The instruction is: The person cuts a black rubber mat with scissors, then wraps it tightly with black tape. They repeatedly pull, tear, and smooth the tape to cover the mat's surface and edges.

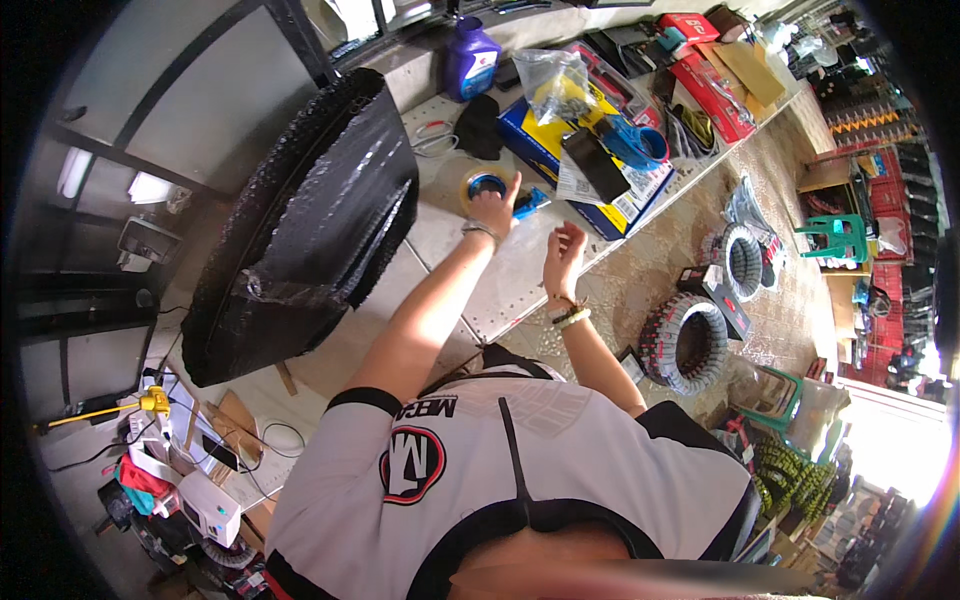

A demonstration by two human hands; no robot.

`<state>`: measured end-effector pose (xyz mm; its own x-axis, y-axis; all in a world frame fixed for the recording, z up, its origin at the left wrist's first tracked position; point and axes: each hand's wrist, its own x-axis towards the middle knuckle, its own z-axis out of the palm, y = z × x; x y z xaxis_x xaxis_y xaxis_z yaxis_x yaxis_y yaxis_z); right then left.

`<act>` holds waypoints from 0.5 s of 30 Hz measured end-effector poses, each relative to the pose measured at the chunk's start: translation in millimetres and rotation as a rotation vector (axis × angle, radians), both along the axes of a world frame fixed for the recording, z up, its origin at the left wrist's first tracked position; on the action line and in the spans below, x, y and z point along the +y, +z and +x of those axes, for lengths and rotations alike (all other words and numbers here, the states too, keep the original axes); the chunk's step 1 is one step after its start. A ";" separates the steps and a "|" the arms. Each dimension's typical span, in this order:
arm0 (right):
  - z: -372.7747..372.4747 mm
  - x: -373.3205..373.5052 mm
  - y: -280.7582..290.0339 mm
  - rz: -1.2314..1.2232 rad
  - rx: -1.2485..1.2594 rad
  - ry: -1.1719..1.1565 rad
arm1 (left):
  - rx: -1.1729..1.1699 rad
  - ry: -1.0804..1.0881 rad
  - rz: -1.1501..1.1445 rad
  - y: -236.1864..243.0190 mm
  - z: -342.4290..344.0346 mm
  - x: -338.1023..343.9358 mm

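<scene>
My left hand [490, 208] reaches over the white table, its fingers on a tape dispenser [532, 201] with a blue handle and a roll of tape. One digit sticks out while the others bend over the roll; the palm side is hidden. My right hand [564, 262] hovers near the table edge, fingers loosely curled and apart, with nothing visible in it. To the left stands a large bulky package wrapped in black plastic [310, 220], taller than my hands' level. Past the left hand lie scissors [434, 139] and a black cloth-like item [479, 127].
A blue and yellow box [530, 140] carries a dark phone [596, 165], a blue tape dispenser [638, 142] and a clear plastic bag [552, 85]. A purple bottle [473, 60] stands by the wall. Wrapped tires [685, 343] and a green stool [838, 238] stand on the floor at right.
</scene>
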<state>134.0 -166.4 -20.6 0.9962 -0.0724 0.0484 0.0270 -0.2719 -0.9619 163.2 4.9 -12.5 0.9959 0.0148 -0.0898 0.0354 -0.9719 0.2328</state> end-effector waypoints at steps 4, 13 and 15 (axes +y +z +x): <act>47.1 -23.1 25.5 -0.055 -0.038 0.182 | -0.160 -0.069 -0.215 17.1 -39.4 9.7; 8.5 -5.8 127.2 0.109 0.637 1.232 | 0.144 0.096 -0.706 173.6 -218.1 14.0; -6.6 11.0 137.1 0.113 0.669 1.253 | 0.133 0.168 -0.809 197.1 -243.9 17.1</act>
